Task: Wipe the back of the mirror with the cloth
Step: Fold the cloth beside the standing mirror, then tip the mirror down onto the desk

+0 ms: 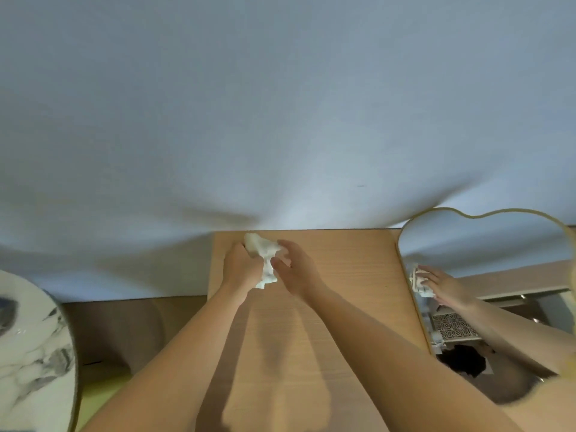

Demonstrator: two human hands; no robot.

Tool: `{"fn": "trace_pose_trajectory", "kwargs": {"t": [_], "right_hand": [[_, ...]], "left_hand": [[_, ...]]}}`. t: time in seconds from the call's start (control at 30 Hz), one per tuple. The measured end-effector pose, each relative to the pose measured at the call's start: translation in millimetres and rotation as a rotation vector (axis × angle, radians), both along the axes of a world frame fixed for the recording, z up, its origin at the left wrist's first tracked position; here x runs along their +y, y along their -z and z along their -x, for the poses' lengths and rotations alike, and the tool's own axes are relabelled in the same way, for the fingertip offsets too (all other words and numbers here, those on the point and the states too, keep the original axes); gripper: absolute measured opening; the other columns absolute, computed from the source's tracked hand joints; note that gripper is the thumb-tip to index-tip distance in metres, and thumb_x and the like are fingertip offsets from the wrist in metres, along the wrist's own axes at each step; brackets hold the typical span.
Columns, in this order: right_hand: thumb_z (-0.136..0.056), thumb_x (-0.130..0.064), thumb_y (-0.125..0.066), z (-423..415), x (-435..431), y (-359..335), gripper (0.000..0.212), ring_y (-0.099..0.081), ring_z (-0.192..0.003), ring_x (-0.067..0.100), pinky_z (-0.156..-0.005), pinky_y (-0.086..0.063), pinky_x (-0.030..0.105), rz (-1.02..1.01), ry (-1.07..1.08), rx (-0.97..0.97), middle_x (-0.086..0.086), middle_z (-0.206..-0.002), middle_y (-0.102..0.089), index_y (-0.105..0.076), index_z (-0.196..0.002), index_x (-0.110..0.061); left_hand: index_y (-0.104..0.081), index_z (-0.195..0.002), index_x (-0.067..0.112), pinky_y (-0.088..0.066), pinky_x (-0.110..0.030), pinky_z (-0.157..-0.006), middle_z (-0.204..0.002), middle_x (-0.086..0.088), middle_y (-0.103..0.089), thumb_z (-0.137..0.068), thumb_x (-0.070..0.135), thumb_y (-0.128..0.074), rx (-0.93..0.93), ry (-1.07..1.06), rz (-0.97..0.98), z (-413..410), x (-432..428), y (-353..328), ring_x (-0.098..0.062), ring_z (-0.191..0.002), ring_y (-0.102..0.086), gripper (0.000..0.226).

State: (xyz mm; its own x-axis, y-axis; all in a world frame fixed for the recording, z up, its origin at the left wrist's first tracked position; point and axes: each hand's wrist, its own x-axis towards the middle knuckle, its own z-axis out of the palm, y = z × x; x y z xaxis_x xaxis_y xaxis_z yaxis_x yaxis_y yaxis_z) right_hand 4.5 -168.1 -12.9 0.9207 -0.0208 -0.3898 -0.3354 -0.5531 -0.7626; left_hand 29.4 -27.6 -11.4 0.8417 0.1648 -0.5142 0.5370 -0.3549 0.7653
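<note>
A crumpled white cloth [263, 254] sits between both hands above the far end of the light wooden table [343, 275]. My left hand [240, 266] grips its left side and my right hand [294, 269] pinches its right side. The mirror [486, 251], gold-rimmed with a wavy top edge, stands at the right side of the table with its glass face toward me. It reflects a hand and the cloth. The mirror's back is hidden.
A white wall [280, 120] rises directly behind the table. A round white marble-patterned tabletop [34, 353] with a gold rim lies at the lower left. Brown floor shows between it and the wooden table.
</note>
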Motion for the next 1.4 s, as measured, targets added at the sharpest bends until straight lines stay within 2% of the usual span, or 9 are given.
{"fn": "trace_pose_trajectory", "kwargs": {"t": [0.13,0.3,0.43,0.57,0.73,0.83,0.93,1.2,1.4], "right_hand": [[-0.086,-0.056,-0.072,27.9,-48.7,-50.7,0.082,-0.060,-0.122,0.019,-0.096,-0.050,0.035,-0.371,0.304,0.113,-0.001,-0.144,-0.057,-0.045,-0.151,-0.014],[-0.093,-0.042,-0.075,92.2,-129.2,-116.6,0.049,-0.072,-0.116,0.030,-0.095,-0.059,0.042,-0.837,0.403,0.127,0.016,-0.127,-0.075,-0.069,-0.131,-0.011],[-0.096,-0.032,-0.074,147.5,-200.8,-170.8,0.047,-0.071,-0.113,0.035,-0.088,-0.061,0.040,-0.943,0.516,-0.027,0.027,-0.130,-0.070,-0.068,-0.131,-0.001],[-0.092,-0.025,-0.074,190.5,-276.2,-214.2,0.031,-0.077,-0.094,0.032,-0.075,-0.063,0.037,-0.844,0.642,-0.223,0.026,-0.110,-0.077,-0.076,-0.112,-0.001],[-0.096,-0.022,-0.074,222.8,-378.2,-237.3,0.021,-0.079,-0.098,0.034,-0.074,-0.064,0.036,-0.728,0.711,-0.377,0.020,-0.107,-0.081,-0.079,-0.106,-0.005],[-0.093,-0.022,-0.078,232.3,-439.1,-230.1,0.015,-0.080,-0.094,0.030,-0.075,-0.064,0.039,-0.667,0.807,-0.418,0.015,-0.101,-0.082,-0.080,-0.101,-0.009],[-0.092,-0.019,-0.078,235.9,-484.6,-206.0,0.015,-0.081,-0.086,0.027,-0.072,-0.065,0.039,-0.607,0.886,-0.357,0.014,-0.096,-0.082,-0.076,-0.101,-0.007],[-0.088,-0.015,-0.076,234.5,-504.4,-136.8,0.005,-0.078,-0.072,0.012,-0.056,-0.059,0.023,-0.502,0.768,-0.163,-0.004,-0.080,-0.081,-0.075,-0.091,-0.018],[-0.084,-0.018,-0.077,226.1,-477.2,-112.9,0.011,-0.078,-0.081,0.015,-0.072,-0.066,0.039,-0.506,0.655,-0.095,0.000,-0.086,-0.081,-0.076,-0.095,-0.017]], "left_hand": [[-0.061,-0.101,0.007,-0.055,-0.034,-0.058,-0.098,-0.014,-0.070,-0.091,0.009,-0.063,-0.033,0.024,0.257,34.3,-46.4,-51.5,-0.026,-0.080,-0.068,0.011],[-0.065,-0.102,-0.001,-0.061,-0.055,-0.079,-0.102,-0.029,-0.072,-0.088,0.000,-0.070,-0.010,0.079,0.631,84.9,-126.7,-123.9,-0.039,-0.093,-0.073,0.015],[-0.080,-0.086,0.007,-0.061,-0.035,-0.063,-0.087,-0.014,-0.077,-0.092,-0.003,-0.066,0.052,0.257,0.936,123.6,-200.0,-170.9,-0.019,-0.080,-0.076,0.018],[-0.084,-0.097,0.009,-0.061,-0.036,-0.075,-0.096,-0.012,-0.078,-0.092,0.007,-0.065,0.052,0.424,1.075,149.4,-275.6,-202.4,-0.018,-0.090,-0.073,0.020],[-0.075,-0.078,0.020,-0.047,-0.037,-0.076,-0.084,-0.003,-0.065,-0.080,0.043,-0.061,-0.141,0.401,0.705,169.4,-378.9,-210.9,-0.019,-0.083,-0.060,0.027],[-0.062,-0.131,0.017,-0.033,-0.028,-0.089,-0.121,0.001,-0.047,-0.095,0.040,-0.057,-0.296,0.405,0.252,176.0,-434.3,-186.5,-0.016,-0.104,-0.047,0.043],[-0.016,-0.163,0.006,-0.028,-0.036,-0.120,-0.166,-0.008,-0.020,-0.096,0.035,-0.066,-0.304,0.433,-0.022,186.2,-472.8,-156.8,-0.027,-0.150,-0.030,0.089],[0.006,-0.166,0.013,-0.017,-0.040,-0.129,-0.177,-0.003,0.003,-0.087,-0.004,-0.060,-0.299,0.310,-0.149,179.2,-513.0,-131.2,-0.021,-0.161,-0.002,0.104],[-0.008,-0.168,0.020,-0.036,-0.044,-0.121,-0.171,-0.005,-0.026,-0.081,-0.017,-0.056,-0.324,0.221,-0.066,163.9,-516.4,-131.2,-0.025,-0.155,-0.030,0.106]]}}
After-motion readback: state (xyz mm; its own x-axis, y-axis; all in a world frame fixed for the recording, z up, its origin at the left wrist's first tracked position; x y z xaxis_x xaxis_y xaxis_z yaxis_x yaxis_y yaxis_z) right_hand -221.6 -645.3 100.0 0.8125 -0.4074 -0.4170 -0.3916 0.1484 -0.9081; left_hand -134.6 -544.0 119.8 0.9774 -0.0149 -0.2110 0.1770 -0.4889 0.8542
